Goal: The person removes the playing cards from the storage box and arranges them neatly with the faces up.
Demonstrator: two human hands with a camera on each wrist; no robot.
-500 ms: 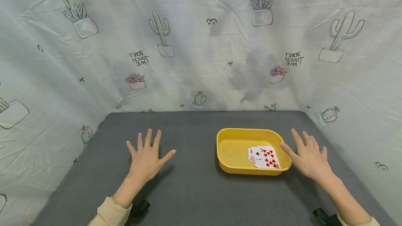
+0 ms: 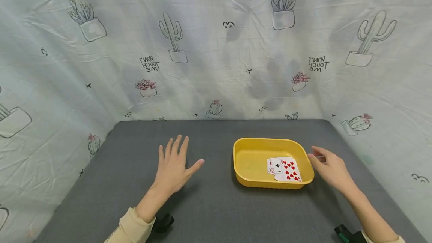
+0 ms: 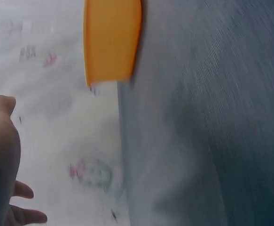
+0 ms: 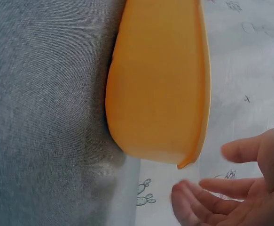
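Several playing cards [image 2: 284,169] lie fanned in the yellow tray [image 2: 249,152], nearest your right hand [image 2: 329,168]; only the top card, red hearts, shows whole, the ones under it are mostly covered, and both wrist views show just the tray's outer wall [image 4: 155,89], so the cards are hidden there. Your left wrist view is blurred, showing little beyond a tray edge [image 3: 111,42] and part of your palm [image 3: 0,155]. Your right hand sits just beside the tray's near-right rim, fingers loosely bent toward it and holding nothing; whether the thumb touches the rim you cannot tell. Your left hand [image 2: 175,168] is spread wide and flat over the grey table [image 2: 209,205], empty, well apart from the tray on its other side. Compared with half a second ago, your left hand has shifted toward the tray, and your right hand's fingers, then spread straight, have curled in; tray and cards have not moved.
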